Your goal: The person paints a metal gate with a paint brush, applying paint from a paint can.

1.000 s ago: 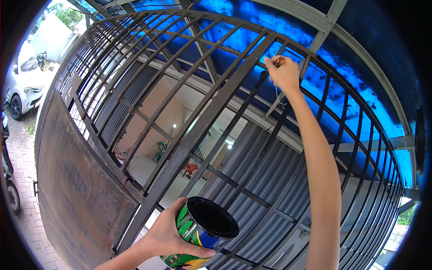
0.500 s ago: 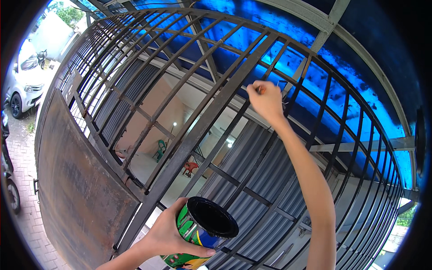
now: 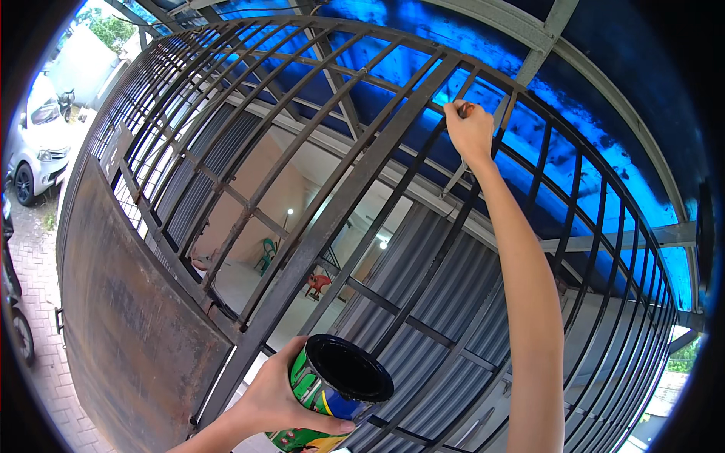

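My left hand [image 3: 270, 396] is wrapped round a paint can [image 3: 308, 383] with a green, blue and yellow label. The can is open and tilted a little, its rim and inside coated in black paint. High up at the metal bars, my right hand [image 3: 473, 136] is closed on a paintbrush, of which only the orange-brown handle end [image 3: 466, 110] shows; its bristles are hidden behind the hand. That hand is in front of a vertical bar [image 3: 444, 238] of the grille, near the top rail. Bars on this right side look glossy black.
Left of the thick post [image 3: 332, 219], the bars look brown and rusty above a rusty sheet panel [image 3: 136, 302]. Behind the grille are a grey corrugated shutter [image 3: 423, 279] and a red chair [image 3: 318, 283]. A white car [image 3: 45, 151] stands outside at left.
My right hand has moved upward and slightly right along the bars with the paintbrush. The paint can in my left hand has shifted slightly left and down in view.
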The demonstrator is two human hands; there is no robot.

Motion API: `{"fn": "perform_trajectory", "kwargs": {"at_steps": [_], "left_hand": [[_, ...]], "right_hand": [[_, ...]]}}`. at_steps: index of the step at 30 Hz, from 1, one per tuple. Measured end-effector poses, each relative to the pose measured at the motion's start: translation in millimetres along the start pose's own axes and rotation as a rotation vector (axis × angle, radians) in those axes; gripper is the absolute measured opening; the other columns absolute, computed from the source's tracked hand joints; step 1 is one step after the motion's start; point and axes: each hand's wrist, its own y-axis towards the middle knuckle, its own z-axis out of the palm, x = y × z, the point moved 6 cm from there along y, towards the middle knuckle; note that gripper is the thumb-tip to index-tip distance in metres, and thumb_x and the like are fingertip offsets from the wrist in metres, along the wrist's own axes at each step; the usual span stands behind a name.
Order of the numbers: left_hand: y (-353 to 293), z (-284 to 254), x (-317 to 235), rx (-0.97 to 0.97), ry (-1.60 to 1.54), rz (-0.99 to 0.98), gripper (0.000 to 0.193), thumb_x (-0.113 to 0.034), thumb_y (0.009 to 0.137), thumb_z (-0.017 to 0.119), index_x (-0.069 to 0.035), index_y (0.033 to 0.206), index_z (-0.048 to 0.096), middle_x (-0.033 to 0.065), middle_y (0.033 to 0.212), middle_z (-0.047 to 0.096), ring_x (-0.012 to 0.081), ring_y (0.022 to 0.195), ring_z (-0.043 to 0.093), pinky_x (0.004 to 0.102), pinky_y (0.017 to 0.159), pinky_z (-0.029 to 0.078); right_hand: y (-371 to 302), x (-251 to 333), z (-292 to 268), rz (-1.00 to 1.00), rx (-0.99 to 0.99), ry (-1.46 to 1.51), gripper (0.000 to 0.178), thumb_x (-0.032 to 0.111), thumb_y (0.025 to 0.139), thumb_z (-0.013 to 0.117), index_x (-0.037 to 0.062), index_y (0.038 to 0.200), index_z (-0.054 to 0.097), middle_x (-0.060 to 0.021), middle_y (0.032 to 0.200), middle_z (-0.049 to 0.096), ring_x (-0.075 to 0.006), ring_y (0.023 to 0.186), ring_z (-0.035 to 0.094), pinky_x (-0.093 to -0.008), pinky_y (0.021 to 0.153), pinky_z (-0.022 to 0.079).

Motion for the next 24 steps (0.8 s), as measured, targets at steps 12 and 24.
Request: {"fn": "perform_trajectory", "kwargs": {"at_steps": [12,24], "left_hand": [[3.0,2.5,-1.8,-0.033,0.007,-0.02,0.091,-0.034,0.042,0.087,0.008,0.111,0.044,0.0139,0.097,0.058,0.0212,0.091,0.058,0.0293,0.087,0.041],[2.3,10.5,-4.2,0.0,-0.034,-0.037,0.091,-0.033,0.042,0.087,0.007,0.111,0.044,0.0133,0.099,0.057,0.0208,0.092,0.057,0.0291,0.087,0.041]], "right_hand": [[-30.0,17.7,-0.1,-0.028,0.361,0.399,0.028,0.023,0.075,0.059,0.0001,0.06,0.058,-0.001,0.052,0.05,-0.0078,0.051,0.045,-0.0257,0.05,0.036],[-80.6,35.5,28.2,-0.212,0.354,0.282,0.026,0.021,0.076,0.056,0.0013,0.06,0.058,-0.0064,0.049,0.051,-0.0118,0.049,0.051,-0.0297,0.051,0.04]]}}
